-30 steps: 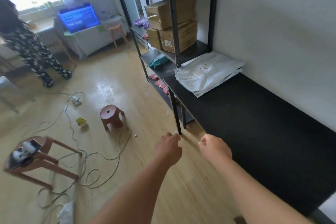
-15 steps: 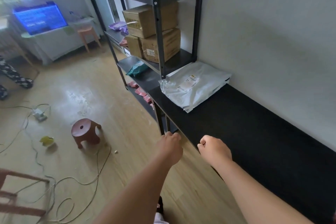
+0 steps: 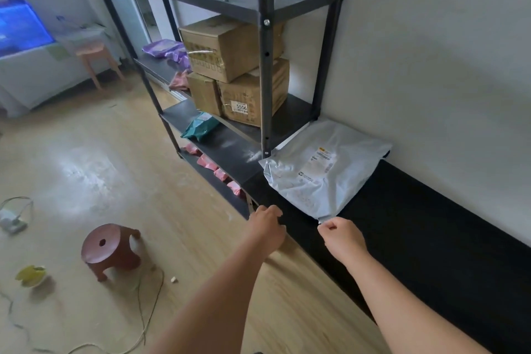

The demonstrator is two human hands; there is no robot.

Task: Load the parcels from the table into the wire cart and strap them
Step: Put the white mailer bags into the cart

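Since half second ago: you are standing closer to metal shelving rack [image 3: 265, 66]; your right hand [image 3: 342, 238], then short of parcel, is now meeting its near corner.
Grey poly mailer [image 3: 324, 170] is lying flat on black table [image 3: 431, 238], at rack end, against wall. Its film is wrinkling and its white label is facing up.
Your right thumb and forefinger are pinching mailer corner, other fingers curling in.
Your left hand [image 3: 265, 228] is hovering at table edge, fingers curling, holding nothing.

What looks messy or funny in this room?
A few things. Loose cables snake across the floor by the brown stool, with a crumpled yellow thing lying nearby. A whitish smear dulls it farther back. The grey parcel lies crooked on the black table.
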